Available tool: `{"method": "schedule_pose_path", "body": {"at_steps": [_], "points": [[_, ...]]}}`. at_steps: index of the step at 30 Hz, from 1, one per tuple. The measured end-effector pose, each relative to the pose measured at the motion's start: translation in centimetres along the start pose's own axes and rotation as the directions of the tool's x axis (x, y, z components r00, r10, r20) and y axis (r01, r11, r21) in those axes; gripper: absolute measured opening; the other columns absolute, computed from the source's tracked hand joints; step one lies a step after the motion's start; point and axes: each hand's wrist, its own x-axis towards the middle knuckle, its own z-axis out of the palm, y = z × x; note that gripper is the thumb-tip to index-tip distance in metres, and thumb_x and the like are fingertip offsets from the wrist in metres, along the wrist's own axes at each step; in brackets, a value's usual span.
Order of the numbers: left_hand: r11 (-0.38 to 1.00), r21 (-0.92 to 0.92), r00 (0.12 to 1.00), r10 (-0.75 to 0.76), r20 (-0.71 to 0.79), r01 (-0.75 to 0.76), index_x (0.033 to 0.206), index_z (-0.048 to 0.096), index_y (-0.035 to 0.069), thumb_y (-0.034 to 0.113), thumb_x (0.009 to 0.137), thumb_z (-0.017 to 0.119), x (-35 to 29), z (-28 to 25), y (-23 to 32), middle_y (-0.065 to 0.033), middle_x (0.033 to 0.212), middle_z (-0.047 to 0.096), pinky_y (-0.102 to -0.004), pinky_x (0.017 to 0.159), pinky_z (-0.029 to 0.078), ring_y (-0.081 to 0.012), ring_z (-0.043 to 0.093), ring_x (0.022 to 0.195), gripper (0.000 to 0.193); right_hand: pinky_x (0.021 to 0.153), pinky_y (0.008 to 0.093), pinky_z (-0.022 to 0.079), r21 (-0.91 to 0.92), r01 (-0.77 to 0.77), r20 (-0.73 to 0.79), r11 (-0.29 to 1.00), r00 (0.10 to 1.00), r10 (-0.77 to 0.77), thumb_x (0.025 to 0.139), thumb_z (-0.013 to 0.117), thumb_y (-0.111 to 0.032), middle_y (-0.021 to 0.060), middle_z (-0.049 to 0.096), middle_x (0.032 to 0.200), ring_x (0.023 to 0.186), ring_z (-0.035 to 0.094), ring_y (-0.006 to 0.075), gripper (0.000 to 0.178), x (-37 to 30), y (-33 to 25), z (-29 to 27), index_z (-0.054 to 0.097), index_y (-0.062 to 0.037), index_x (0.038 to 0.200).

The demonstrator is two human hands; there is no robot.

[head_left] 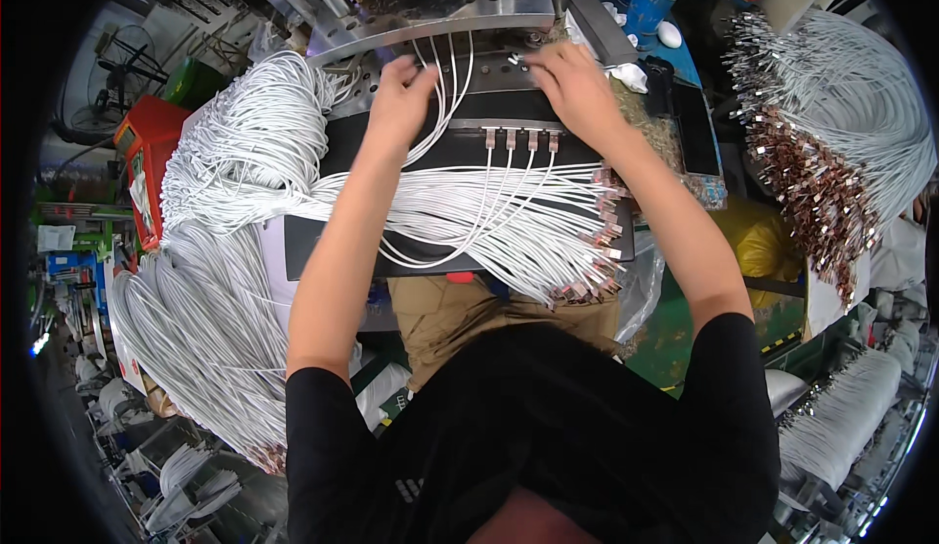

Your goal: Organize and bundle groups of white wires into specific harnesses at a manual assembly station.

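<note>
While thin, round white cables (437, 133) pointed lengthwise away toward the perforated grey steel plate (440, 16), left hand (403, 94) and right hand (575, 82) curled, their grip impossible to tell.

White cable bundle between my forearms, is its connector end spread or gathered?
Spread: the bundle fans out rightward, its connectors staggered from top to bottom.
</note>
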Motion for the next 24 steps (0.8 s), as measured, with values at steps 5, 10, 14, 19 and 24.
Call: {"method": "schedule_pose_path", "body": {"at_steps": [5, 10, 14, 19, 24], "points": [[0.569, -0.437, 0.717, -0.521, 0.463, 0.696, 0.127, 0.058, 0.003, 0.039, 0.098, 0.059, 2.2, 0.1, -0.8, -0.0080, 0.101, 0.068, -0.0249, 0.068, 0.047, -0.0136, 0.063, 0.076, 0.047, 0.081, 0.0470, 0.051, -0.067, 0.020, -0.229, 0.998, 0.973, -0.035, 0.088, 0.064, -0.020, 0.0162, 0.066, 0.094, 0.092, 0.061, 0.0432, 0.020, 8.1, 3.5, 6.3, 0.067, -0.0011, 0.092], [0.720, -0.301, 0.749, -0.445, 0.491, 0.625, 0.123, 0.060, 0.004, 0.038, 0.098, 0.061, -1.5, -0.7, -0.7, -0.0019, 0.088, 0.062, -0.0229, 0.059, 0.038, -0.0082, 0.049, 0.063, 0.043, 0.082, 0.0460, 0.050, 0.048, -0.097, -0.180, 0.994, 0.978, 0.104, 0.089, 0.064, -0.023, 0.0157, 0.067, 0.094, 0.092, 0.062, 0.0409, 0.023, 13.8, 5.4, 8.0, 0.067, -0.0014, 0.096], [0.899, -0.112, 0.860, -0.361, 0.360, 0.424, 0.116, 0.063, 0.003, 0.035, 0.098, 0.061, -3.6, -3.4, 2.7, -0.0024, 0.085, 0.062, -0.0246, 0.060, 0.040, -0.0096, 0.051, 0.065, 0.037, 0.082, 0.0445, 0.051, 0.029, -0.151, -0.109, 0.988, 0.982, 0.153, 0.090, 0.063, -0.025, 0.0156, 0.068, 0.096, 0.093, 0.063, 0.0379, 0.025, 14.6, 5.0, 7.6, 0.067, -0.0016, 0.099], [0.977, -0.101, 0.947, 0.156, -0.279, -0.190, 0.105, 0.068, 0.003, 0.022, 0.103, 0.054, -3.6, -16.2, 2.8, -0.0005, 0.082, 0.062, -0.0271, 0.062, 0.044, -0.0084, 0.053, 0.066, 0.023, 0.082, 0.0425, 0.051, 0.038, -0.172, -0.035, 0.984, 0.984, 0.173, 0.092, 0.062, -0.027, 0.0155, 0.068, 0.099, 0.093, 0.064, 0.0341, 0.028, 14.4, 4.8, 7.6, 0.066, -0.0019, 0.104], [0.736, 0.532, 0.843, -0.098, -0.529, 0.419, 0.082, 0.070, 0.001, 0.041, 0.103, 0.050, -2.8, -27.2, -3.3, -0.0060, 0.065, 0.059, -0.0343, 0.058, 0.042, -0.0118, 0.053, 0.061, 0.050, 0.083, 0.0434, 0.049, 0.344, -0.175, 0.076, 0.922, 0.984, 0.159, 0.089, 0.069, -0.030, 0.0151, 0.069, 0.096, 0.095, 0.063, 0.0354, 0.033, 11.2, 3.0, 6.8, 0.066, -0.0047, 0.110]]}}
